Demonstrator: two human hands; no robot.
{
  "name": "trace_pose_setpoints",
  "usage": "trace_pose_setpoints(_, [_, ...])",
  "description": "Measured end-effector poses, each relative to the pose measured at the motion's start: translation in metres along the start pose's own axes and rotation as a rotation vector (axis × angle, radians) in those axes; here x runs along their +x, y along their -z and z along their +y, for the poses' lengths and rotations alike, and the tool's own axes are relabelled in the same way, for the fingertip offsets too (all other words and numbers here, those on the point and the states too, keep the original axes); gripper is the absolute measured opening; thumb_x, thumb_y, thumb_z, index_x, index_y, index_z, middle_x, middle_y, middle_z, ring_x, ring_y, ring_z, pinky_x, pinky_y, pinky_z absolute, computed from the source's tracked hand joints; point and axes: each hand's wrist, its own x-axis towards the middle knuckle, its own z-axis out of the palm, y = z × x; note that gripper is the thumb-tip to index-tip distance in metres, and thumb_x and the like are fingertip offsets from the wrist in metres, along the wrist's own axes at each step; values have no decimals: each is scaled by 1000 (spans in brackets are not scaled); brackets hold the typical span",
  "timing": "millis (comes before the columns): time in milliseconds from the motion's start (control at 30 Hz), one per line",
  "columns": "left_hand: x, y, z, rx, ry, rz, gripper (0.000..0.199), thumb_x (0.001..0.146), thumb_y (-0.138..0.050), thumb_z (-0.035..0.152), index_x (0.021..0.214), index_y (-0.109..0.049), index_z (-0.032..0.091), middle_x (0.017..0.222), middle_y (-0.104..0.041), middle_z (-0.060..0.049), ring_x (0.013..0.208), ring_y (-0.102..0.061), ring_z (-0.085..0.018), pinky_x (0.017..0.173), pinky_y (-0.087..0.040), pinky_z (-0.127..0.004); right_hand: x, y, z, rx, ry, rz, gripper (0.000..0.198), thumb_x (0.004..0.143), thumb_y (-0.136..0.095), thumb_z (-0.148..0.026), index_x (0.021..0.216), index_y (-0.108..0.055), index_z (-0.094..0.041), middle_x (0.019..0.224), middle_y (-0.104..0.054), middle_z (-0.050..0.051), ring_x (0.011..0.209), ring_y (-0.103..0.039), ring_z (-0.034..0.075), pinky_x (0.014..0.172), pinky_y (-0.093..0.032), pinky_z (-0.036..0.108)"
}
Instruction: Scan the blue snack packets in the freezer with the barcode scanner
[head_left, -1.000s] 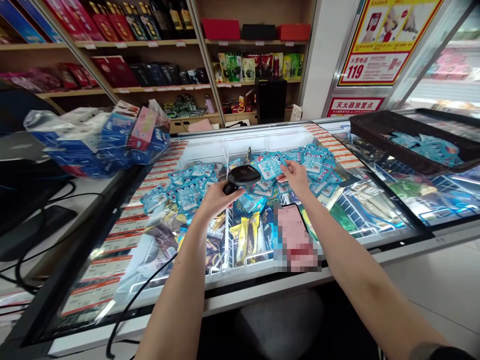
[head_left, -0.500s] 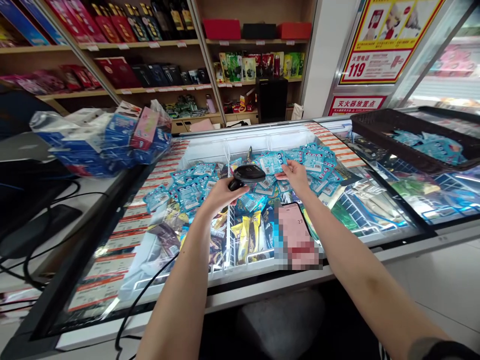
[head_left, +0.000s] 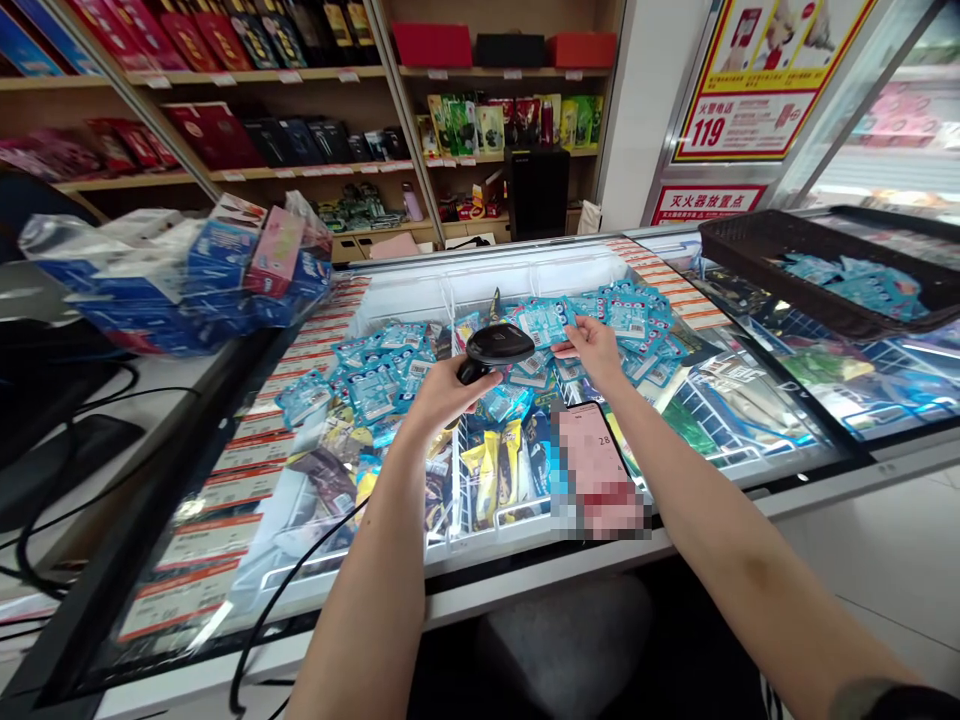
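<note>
We log, nearest first, a flat black-edged phone with a pink screen [head_left: 596, 448] on a white, glass-topped freezer [head_left: 540, 592]; its number reads 28 — 27 half a second ago. We see the left hand [head_left: 444, 392] gripping a glossy black rounded plastic scanner [head_left: 500, 343]. The right hand [head_left: 598, 352] pinches the right end of a thin, rectangular, light-blue packet [head_left: 547, 320], shiny with small print, just beside the scanner's head. Around it, crinkled light-blue packets [head_left: 382, 378] lie strewn in overlapping heaps. Farther, we note a dark-brown rectangular basket [head_left: 757, 272] with similar packets — then wooden shelves [head_left: 510, 72].
</note>
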Motion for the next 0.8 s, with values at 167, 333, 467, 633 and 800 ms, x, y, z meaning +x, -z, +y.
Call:
trace_pose_setpoints(167, [-1, 0, -2, 54, -23, -9, 43, 74, -69, 56, 89, -62, 17, 61, -61, 0, 49, -58, -15, 47, -44, -26, -1, 0, 2, -31, -2, 2, 38, 77, -70, -51, 98, -56, -21, 61, -58, -4, 69, -74, 25, 65, -62, 38])
trace_pose_setpoints(333, [-1, 1, -4, 96, -11, -10, 41, 73, -68, 57, 83, -59, 18, 57, -59, 0, 48, -59, -16, 48, -42, -26, -2, 1, 1, -46, -20, 22, 40, 78, -70, -48, 103, -57, -20, 63, -60, -4, 72, -74, 26, 68, -62, 40])
trace_pose_setpoints(467, [-3, 1, -1, 85, -13, -15, 41, 73, -69, 56, 83, -59, 17, 58, -60, -1, 49, -59, -15, 47, -42, -26, -1, 1, 1, -39, -18, 17, 40, 79, -69, -45, 106, -57, -19, 62, -61, -3, 67, -73, 26, 68, -62, 42])
trace_pose_setpoints(633, [-7, 0, 5, 21, 1, -3, 42, 71, -71, 54, 85, -61, 16, 58, -60, -1, 49, -57, -15, 45, -43, -26, 0, 1, 3, -25, 6, 26, 42, 77, -70, -46, 106, -58, -18, 63, -59, -3, 65, -73, 26, 66, -61, 43])
trace_pose_setpoints(800, [-7, 0, 2, 9, -14, 14, 42, 72, -71, 55, 84, -61, 16, 58, -60, -1, 48, -57, -15, 46, -44, -26, 1, 2, 4, -66, 5, 30, 50, 78, -67, -50, 115, -59, -18, 67, -61, 0, 73, -74, 28, 69, -61, 45])
